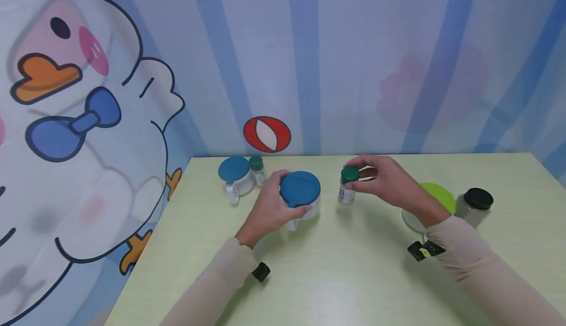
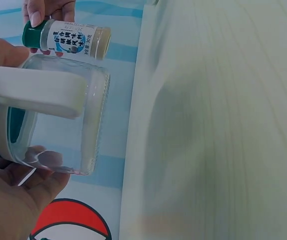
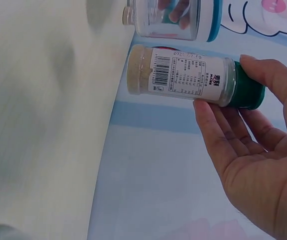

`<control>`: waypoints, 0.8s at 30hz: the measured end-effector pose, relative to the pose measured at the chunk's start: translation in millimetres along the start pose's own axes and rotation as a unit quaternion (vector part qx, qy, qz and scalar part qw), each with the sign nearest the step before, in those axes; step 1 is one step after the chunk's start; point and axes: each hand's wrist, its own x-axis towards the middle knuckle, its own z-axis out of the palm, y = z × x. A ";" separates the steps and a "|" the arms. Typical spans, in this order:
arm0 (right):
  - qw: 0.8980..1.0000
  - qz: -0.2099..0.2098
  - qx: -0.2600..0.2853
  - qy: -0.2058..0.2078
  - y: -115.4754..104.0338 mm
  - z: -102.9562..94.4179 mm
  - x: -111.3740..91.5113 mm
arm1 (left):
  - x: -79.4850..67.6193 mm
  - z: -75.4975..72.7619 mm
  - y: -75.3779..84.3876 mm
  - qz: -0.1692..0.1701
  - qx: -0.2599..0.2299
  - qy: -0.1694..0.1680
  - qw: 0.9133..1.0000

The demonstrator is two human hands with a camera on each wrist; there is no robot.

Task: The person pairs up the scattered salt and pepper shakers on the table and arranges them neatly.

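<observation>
My left hand point(image 1: 269, 205) grips a clear jar point(image 2: 58, 142) around its blue lid point(image 1: 300, 188), with thumb and fingers on opposite sides. A white handle point(image 2: 38, 91) stands out from the jar's side. My right hand point(image 1: 386, 181) pinches a small spice bottle point(image 3: 183, 75) by its green cap point(image 1: 350, 174). The bottle is upright, has a white printed label, and shows pale powder at its bottom. Both containers are held above the table point(image 1: 327, 272), shadows falling below them. Bottle and jar hang side by side with a gap between them.
At the back left, a second blue-lidded jar point(image 1: 234, 170) stands beside another green-capped bottle point(image 1: 258, 169). On the right are a jar with a lime-green lid point(image 1: 439, 196), partly behind my right wrist, and a black-lidded jar point(image 1: 477, 201). A printed cloth point(image 1: 340, 70) rises behind the table.
</observation>
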 end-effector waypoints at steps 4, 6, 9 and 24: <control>1.000 0.007 -0.010 0.002 4.4 -8.3 -7.0 | 1.8 6.1 3.2 0.005 -0.006 -0.008 1.000; 1.000 0.005 -0.014 0.004 6.8 -12.0 -10.1 | 2.5 9.0 4.8 0.008 -0.007 -0.012 1.000; 1.000 -0.001 -0.024 0.008 11.0 -16.3 -13.7 | 3.7 13.1 7.3 0.012 -0.009 -0.018 1.000; 0.999 0.021 -0.039 -0.006 20.9 -29.0 -34.0 | 8.6 35.1 20.3 0.031 -0.022 -0.031 0.999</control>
